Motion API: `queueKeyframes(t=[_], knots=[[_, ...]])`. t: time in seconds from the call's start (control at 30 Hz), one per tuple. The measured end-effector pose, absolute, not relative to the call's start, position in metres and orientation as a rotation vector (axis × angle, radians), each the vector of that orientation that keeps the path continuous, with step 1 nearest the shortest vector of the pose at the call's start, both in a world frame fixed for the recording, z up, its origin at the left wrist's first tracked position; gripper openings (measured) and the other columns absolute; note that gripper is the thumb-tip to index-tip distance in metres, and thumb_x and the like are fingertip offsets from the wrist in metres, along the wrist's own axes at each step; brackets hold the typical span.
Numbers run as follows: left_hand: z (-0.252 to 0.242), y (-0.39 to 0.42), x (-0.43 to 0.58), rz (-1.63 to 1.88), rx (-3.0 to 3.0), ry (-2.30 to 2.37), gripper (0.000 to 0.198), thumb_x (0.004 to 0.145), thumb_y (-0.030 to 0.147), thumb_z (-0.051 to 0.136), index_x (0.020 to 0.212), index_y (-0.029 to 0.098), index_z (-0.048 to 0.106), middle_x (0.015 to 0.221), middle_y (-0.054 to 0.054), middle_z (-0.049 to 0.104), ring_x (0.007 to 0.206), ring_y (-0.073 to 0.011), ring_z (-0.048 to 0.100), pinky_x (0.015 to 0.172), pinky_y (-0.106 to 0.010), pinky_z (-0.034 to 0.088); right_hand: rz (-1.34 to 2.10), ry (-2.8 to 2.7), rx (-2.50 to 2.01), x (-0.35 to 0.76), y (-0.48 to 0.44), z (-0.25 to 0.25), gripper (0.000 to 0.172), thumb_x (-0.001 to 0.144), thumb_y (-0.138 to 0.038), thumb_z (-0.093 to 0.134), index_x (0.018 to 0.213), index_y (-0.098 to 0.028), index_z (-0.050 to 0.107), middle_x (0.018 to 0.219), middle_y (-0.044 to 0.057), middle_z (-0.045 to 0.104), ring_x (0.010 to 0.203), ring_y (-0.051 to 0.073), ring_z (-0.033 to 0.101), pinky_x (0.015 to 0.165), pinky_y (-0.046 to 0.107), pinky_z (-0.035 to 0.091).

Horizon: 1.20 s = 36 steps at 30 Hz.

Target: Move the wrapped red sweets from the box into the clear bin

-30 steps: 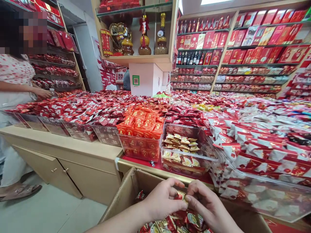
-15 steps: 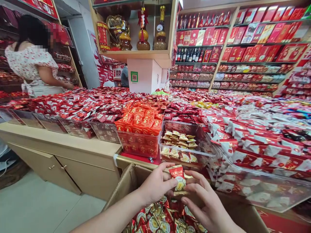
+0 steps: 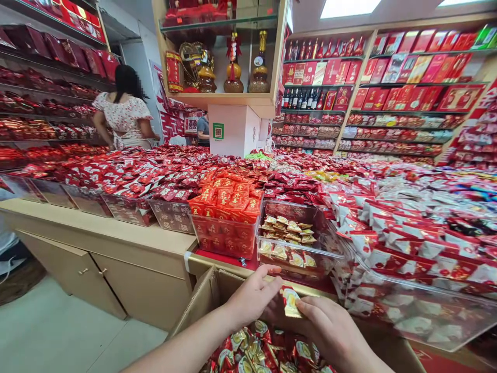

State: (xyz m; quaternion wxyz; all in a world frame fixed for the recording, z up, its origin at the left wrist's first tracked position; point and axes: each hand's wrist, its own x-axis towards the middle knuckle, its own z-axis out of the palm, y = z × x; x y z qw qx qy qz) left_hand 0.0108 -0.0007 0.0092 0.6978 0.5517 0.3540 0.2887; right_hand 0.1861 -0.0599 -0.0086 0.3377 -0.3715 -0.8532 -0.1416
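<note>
My left hand [image 3: 252, 298] and my right hand [image 3: 330, 331] meet over an open cardboard box [image 3: 198, 311] at the bottom of the view. Between their fingertips they pinch a small red and gold candy packet [image 3: 290, 302]. The box holds a heap of the same red and gold wrapped candies [image 3: 256, 355]. Just beyond my hands stands a clear plastic bin [image 3: 298, 259], partly filled with like packets, on the counter's front edge.
Clear bins of red wrapped sweets [image 3: 225, 207] cover the long display counter [image 3: 116, 238] with beige cabinet doors. A person in a floral top [image 3: 124, 114] stands far left by the shelves. Shelves of red boxes and bottles [image 3: 388, 77] line the back wall.
The packet held up between both hands has turned and dropped a little lower. The person in the floral top has moved farther away along the left aisle.
</note>
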Motion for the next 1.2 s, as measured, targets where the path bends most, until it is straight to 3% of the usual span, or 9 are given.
queueKeyframes(t=[0.1,0.2,0.37,0.6,0.93,1.07,1.2], knots=[[0.013,0.008,0.005,0.674,1.273,0.803,0.039,0.076,0.052,0.035,0.092,0.018,0.041,0.061,0.0,0.057,0.053,-0.0115,0.056,0.048,-0.02,0.039,-0.476,-2.116,-0.938,0.192,-0.06,0.025,0.019,0.076,-0.009,0.039,0.09,-0.017,0.049,0.074,0.004,0.062,0.063,0.012,0.056,0.057,0.022,0.044],[0.008,0.015,0.001,0.638,1.403,0.842,0.033,0.076,0.047,0.036,0.082,0.015,0.044,0.063,-0.001,0.058,0.053,-0.0103,0.055,0.05,-0.02,0.038,-0.572,-1.958,-1.159,0.196,-0.045,0.066,0.011,0.077,-0.021,0.041,0.082,-0.019,0.051,0.067,0.003,0.061,0.058,0.013,0.056,0.052,0.022,0.041],[-0.003,0.014,-0.001,0.549,1.745,0.903,0.019,0.071,0.03,0.048,0.082,0.014,0.052,0.067,-0.001,0.058,0.059,-0.0109,0.054,0.056,-0.022,0.04,-0.143,-2.184,-1.645,0.192,0.022,0.102,0.008,0.071,-0.024,0.044,0.066,-0.019,0.048,0.057,-0.001,0.057,0.049,0.01,0.049,0.046,0.019,0.033],[-0.008,0.013,-0.007,0.523,1.996,0.95,0.021,0.071,0.028,0.046,0.086,0.017,0.057,0.07,0.0,0.06,0.063,-0.0117,0.054,0.057,-0.021,0.039,-0.031,-2.552,-1.85,0.183,0.083,0.083,0.007,0.062,-0.023,0.05,0.059,-0.017,0.053,0.056,0.001,0.055,0.05,0.01,0.043,0.043,0.02,0.026],[-0.011,0.016,-0.007,0.519,2.013,0.971,0.022,0.071,0.029,0.046,0.087,0.019,0.058,0.074,0.0,0.063,0.066,-0.0122,0.056,0.059,-0.021,0.039,0.178,-2.662,-2.044,0.179,0.106,0.061,0.011,0.059,-0.023,0.058,0.067,-0.016,0.061,0.068,0.005,0.062,0.061,0.016,0.053,0.046,0.021,0.03],[-0.01,0.016,-0.007,0.515,2.009,0.949,0.023,0.071,0.028,0.046,0.087,0.018,0.058,0.071,0.0,0.062,0.064,-0.0118,0.056,0.059,-0.02,0.039,0.463,-2.699,-2.077,0.181,0.111,0.051,0.022,0.053,-0.028,0.065,0.072,-0.019,0.062,0.069,0.001,0.063,0.062,0.015,0.055,0.047,0.019,0.034],[-0.011,0.016,-0.006,0.509,1.994,0.94,0.023,0.071,0.028,0.046,0.087,0.017,0.057,0.071,-0.001,0.062,0.065,-0.0119,0.056,0.059,-0.02,0.04,0.5,-2.647,-2.106,0.181,0.111,0.05,0.033,0.048,-0.031,0.069,0.077,-0.017,0.061,0.076,0.004,0.063,0.07,0.018,0.055,0.051,0.022,0.036]])
